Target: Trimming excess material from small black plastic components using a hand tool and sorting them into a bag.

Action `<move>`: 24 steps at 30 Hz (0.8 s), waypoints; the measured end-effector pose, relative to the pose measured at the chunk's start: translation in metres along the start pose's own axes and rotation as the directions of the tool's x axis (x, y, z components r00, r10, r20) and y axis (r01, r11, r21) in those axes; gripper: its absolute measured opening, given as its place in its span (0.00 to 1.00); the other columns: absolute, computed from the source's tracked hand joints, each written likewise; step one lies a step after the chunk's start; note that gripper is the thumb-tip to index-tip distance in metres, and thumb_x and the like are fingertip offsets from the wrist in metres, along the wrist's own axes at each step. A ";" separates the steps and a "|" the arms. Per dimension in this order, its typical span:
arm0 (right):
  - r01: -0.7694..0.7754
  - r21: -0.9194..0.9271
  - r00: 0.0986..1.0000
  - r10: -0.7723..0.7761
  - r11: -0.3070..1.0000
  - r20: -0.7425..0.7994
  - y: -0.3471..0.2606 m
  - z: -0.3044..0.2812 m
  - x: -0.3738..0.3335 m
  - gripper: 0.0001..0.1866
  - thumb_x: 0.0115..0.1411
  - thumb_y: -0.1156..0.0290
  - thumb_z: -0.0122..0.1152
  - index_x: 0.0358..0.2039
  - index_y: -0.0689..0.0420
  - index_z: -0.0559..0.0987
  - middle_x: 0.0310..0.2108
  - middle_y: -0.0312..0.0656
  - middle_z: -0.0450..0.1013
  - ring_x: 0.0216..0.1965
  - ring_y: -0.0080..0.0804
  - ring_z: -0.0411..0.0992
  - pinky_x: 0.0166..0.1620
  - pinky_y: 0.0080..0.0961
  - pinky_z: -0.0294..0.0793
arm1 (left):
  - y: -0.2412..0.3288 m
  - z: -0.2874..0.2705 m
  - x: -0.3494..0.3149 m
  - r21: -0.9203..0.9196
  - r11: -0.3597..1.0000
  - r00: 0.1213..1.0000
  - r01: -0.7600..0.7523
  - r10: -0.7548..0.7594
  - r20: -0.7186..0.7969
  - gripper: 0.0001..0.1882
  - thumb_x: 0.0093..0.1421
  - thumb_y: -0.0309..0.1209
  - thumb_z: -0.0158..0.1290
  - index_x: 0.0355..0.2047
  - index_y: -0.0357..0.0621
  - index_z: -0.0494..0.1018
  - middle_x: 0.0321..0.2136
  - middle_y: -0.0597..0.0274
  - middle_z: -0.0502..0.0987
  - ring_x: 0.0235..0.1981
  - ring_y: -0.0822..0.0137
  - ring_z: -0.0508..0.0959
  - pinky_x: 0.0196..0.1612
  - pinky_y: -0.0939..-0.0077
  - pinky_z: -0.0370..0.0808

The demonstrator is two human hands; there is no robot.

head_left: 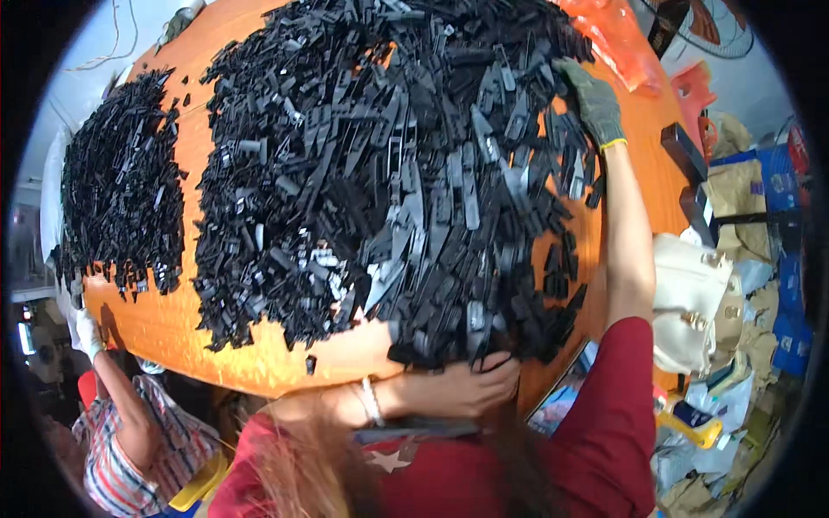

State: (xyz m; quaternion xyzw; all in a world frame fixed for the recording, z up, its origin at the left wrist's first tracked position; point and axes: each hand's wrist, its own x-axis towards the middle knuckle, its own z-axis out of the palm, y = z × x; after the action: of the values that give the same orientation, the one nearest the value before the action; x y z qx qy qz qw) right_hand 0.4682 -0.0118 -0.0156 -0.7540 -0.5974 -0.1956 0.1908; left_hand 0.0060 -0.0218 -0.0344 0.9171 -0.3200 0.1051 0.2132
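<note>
A broad heap of black plastic pieces [380,181] covers much of an orange table [233,363]. My bare left hand [484,388], with a pale bracelet at the wrist, is at the heap's near edge, close to my body. Its fingers are curled in against dark pieces, and what they hold is hard to make out. Stretched far forward, my right hand [594,108] wears a grey-green glove with a yellow cuff. It lies along the heap's far right edge with fingers extended, the fingertips touching the pieces.
A smaller black heap [125,181] lies at the left. Beside it, a person in a striped shirt [142,432] reaches in with a white-gloved hand [88,332]. Red plastic bags [613,43] lie at the far right; a white handbag [686,293] and clutter stand right of the table.
</note>
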 end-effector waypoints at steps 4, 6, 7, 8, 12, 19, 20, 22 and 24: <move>-0.057 -0.125 0.988 0.074 0.991 0.136 -0.049 -0.018 -0.025 0.23 0.56 0.76 0.47 0.53 0.51 0.72 0.53 0.44 0.70 0.51 0.42 0.70 0.52 0.35 0.70 | -0.009 -0.026 0.012 0.120 0.948 0.948 -0.295 0.306 -0.087 0.27 0.49 0.36 0.46 0.47 0.29 0.71 0.54 0.46 0.68 0.60 0.50 0.62 0.65 0.53 0.52; -0.181 0.046 0.979 0.176 0.982 0.104 -0.047 -0.020 -0.055 0.25 0.55 0.76 0.48 0.54 0.48 0.71 0.54 0.43 0.69 0.48 0.42 0.72 0.49 0.36 0.71 | -0.011 -0.023 0.022 0.151 0.928 0.935 -0.341 0.351 -0.046 0.25 0.50 0.36 0.47 0.46 0.32 0.72 0.55 0.47 0.67 0.62 0.51 0.60 0.67 0.51 0.48; -0.102 -0.033 0.994 0.103 0.994 0.035 -0.059 -0.024 -0.067 0.25 0.55 0.76 0.48 0.55 0.47 0.70 0.54 0.42 0.69 0.47 0.42 0.72 0.48 0.36 0.72 | -0.010 -0.022 0.028 0.146 0.924 0.932 -0.354 0.361 -0.027 0.25 0.50 0.36 0.47 0.46 0.33 0.72 0.55 0.47 0.67 0.62 0.51 0.59 0.67 0.51 0.46; -0.010 -0.094 1.000 0.007 0.996 -0.028 -0.080 -0.018 -0.068 0.25 0.55 0.76 0.48 0.55 0.46 0.70 0.53 0.42 0.69 0.46 0.42 0.72 0.47 0.35 0.72 | -0.011 -0.014 0.031 0.164 0.922 0.936 -0.351 0.350 0.039 0.23 0.51 0.35 0.47 0.45 0.35 0.73 0.55 0.48 0.67 0.63 0.53 0.57 0.68 0.52 0.43; -0.077 -0.098 0.972 0.052 0.992 -0.231 -0.140 -0.018 -0.075 0.31 0.55 0.76 0.50 0.61 0.43 0.64 0.40 0.46 0.76 0.32 0.46 0.75 0.32 0.40 0.73 | -0.017 -0.004 0.036 0.217 0.952 0.973 -0.217 0.229 -0.032 0.26 0.51 0.37 0.49 0.51 0.41 0.68 0.55 0.53 0.67 0.62 0.55 0.59 0.66 0.50 0.47; -0.296 -0.125 0.954 0.299 0.947 0.002 -0.120 0.024 -0.097 0.29 0.56 0.75 0.50 0.60 0.43 0.66 0.39 0.46 0.76 0.32 0.43 0.75 0.33 0.38 0.73 | -0.020 0.021 0.030 0.130 0.986 0.884 -0.107 0.155 -0.442 0.14 0.52 0.36 0.54 0.36 0.43 0.73 0.39 0.61 0.74 0.46 0.66 0.73 0.44 0.71 0.69; -0.288 -0.185 0.955 0.296 0.940 0.019 -0.120 0.025 -0.100 0.29 0.56 0.75 0.50 0.60 0.43 0.66 0.39 0.46 0.77 0.32 0.43 0.76 0.34 0.37 0.73 | -0.017 0.015 0.029 0.111 0.987 0.894 -0.114 0.151 -0.422 0.14 0.51 0.36 0.55 0.36 0.43 0.74 0.37 0.62 0.74 0.45 0.67 0.73 0.41 0.73 0.69; -0.277 -0.321 0.951 0.306 0.906 0.043 -0.116 0.018 -0.110 0.29 0.57 0.75 0.50 0.60 0.43 0.66 0.39 0.45 0.77 0.33 0.42 0.76 0.34 0.36 0.74 | -0.013 -0.002 0.030 0.234 0.949 0.893 -0.210 0.284 -0.350 0.14 0.51 0.36 0.53 0.36 0.43 0.74 0.38 0.59 0.73 0.48 0.64 0.72 0.46 0.72 0.69; 0.066 -0.017 0.985 -0.068 0.998 -0.161 -0.200 -0.002 -0.058 0.24 0.57 0.76 0.52 0.56 0.47 0.71 0.41 0.44 0.77 0.36 0.39 0.76 0.39 0.31 0.74 | -0.023 -0.006 -0.002 0.245 0.964 0.918 -0.106 0.190 -0.349 0.13 0.52 0.35 0.51 0.36 0.42 0.74 0.45 0.53 0.72 0.53 0.58 0.70 0.51 0.69 0.68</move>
State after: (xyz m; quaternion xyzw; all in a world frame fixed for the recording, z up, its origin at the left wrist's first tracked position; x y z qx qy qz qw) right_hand 0.2606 -0.0179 -0.0333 -0.7162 -0.6038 -0.2659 0.2274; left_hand 0.0184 -0.0022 -0.0373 0.8718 -0.3292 0.3267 0.1578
